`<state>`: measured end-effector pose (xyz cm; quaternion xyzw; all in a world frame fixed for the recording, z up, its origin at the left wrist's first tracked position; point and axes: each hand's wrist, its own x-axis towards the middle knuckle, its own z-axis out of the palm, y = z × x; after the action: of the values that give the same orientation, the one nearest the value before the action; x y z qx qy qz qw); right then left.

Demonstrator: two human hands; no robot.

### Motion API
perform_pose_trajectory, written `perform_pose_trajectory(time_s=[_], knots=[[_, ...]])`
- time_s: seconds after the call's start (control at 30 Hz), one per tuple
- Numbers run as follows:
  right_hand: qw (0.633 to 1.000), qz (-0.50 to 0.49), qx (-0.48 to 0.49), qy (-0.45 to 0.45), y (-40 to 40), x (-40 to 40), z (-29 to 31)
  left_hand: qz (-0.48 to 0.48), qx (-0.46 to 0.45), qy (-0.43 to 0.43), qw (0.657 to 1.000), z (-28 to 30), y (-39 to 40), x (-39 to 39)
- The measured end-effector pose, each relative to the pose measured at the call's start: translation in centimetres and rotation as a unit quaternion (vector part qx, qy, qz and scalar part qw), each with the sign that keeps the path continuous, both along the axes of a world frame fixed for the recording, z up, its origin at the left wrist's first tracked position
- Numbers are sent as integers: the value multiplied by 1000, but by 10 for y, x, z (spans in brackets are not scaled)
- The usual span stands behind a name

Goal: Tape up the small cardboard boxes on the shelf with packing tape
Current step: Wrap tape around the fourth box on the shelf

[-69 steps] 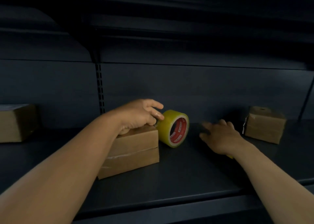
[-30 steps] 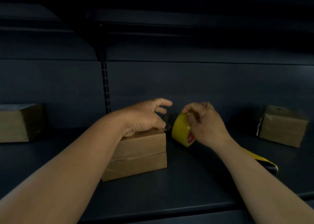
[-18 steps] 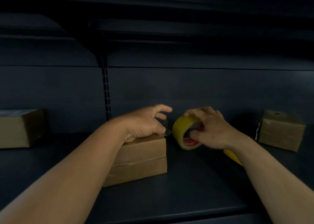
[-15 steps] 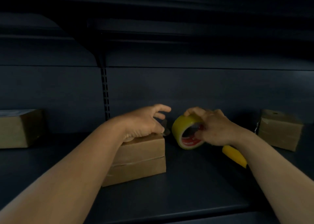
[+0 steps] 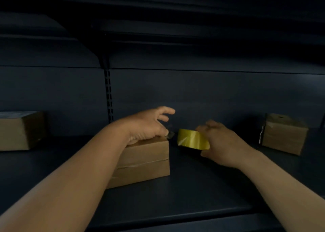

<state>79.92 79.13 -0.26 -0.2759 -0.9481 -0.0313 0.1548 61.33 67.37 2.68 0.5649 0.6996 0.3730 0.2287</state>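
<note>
Shelving [image 5: 175, 201], dark, carries three boxes; left hand [image 5: 146, 124] presses the middle box [image 5: 146, 161], right hand [image 5: 221, 143] grips tape roll [image 5: 191, 140].

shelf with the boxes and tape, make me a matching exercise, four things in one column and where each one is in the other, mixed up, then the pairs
Things:
1. middle box
2. tape roll
3. left box
4. right box

Places:
A. far right of the shelf, with no hand on it
B. gripped in the right hand
C. at the left edge of the view
D. under the left hand, which rests on its top

Pairs: 1-D, 2-B, 3-C, 4-A
</note>
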Motion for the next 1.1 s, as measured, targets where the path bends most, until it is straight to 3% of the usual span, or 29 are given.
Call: perform_pose_trajectory(time_s=[0.17, 0.27, 0.4, 0.53, 0.77, 1.0, 1.1], knots=[[997, -33, -56, -48, -1, -4, -5, 1, -4, 3, 1000, 1, -1, 2], [989, -5, -146, 31, -7, -10, -2, 1, -3, -6, 1000, 2, -1, 4], [918, 1, -324, 230, -30, -29, 9, 4, -12, -5, 1000, 4, -2, 6], [845, -28, -472, 251, -47, -48, 17, 28, -10, -5, 1000, 5, -3, 6], [821, -25, -504, 267, -47, -61, 4, 60, 13, -41, 997, 6, -6, 10], [871, -49, -445, 204, -48, -63, -9, 62, 14, -37, 997, 6, -6, 12], [879, -43, -401, 253, -49, -58, 0, 67, 17, -43, 997, 6, -5, 11]])
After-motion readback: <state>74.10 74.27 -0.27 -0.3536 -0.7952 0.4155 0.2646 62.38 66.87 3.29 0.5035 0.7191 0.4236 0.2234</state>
